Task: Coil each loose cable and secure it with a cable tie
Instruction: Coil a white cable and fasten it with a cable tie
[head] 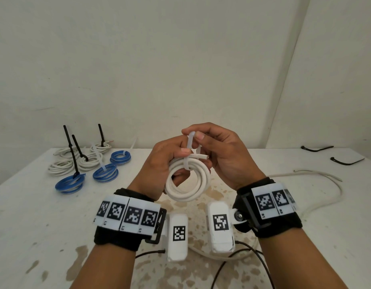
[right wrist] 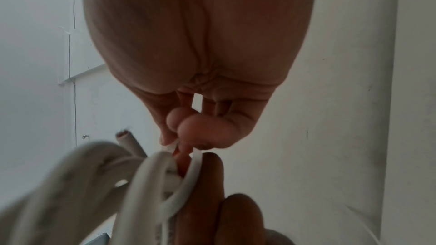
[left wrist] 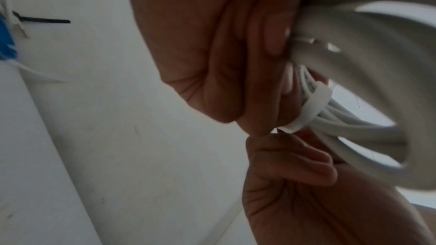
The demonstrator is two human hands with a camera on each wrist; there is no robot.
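From the head view, my left hand (head: 166, 163) grips the white cable coil (head: 188, 182) in the air above the counter (head: 34, 215), thumb pressed on the bundle. My right hand (head: 220, 155) pinches the white cable tie (head: 189, 151) looped round the coil's top. Six tied coils (head: 86, 165) lie far left; one loose cable (head: 318, 180) trails on the right.

From the left wrist, my fingers (left wrist: 273, 31) curl round the coil's strands, and the tie's band (left wrist: 309, 107) wraps them, seemingly not yet tight.

From the right wrist, thumb and fingertip (right wrist: 202, 133) pinch the tie where its ends meet; whether the tail is in the head I cannot tell.

If my left grip eases, I think the stiff coil could spring apart; the stray cable end (right wrist: 127, 139) may escape the loop.
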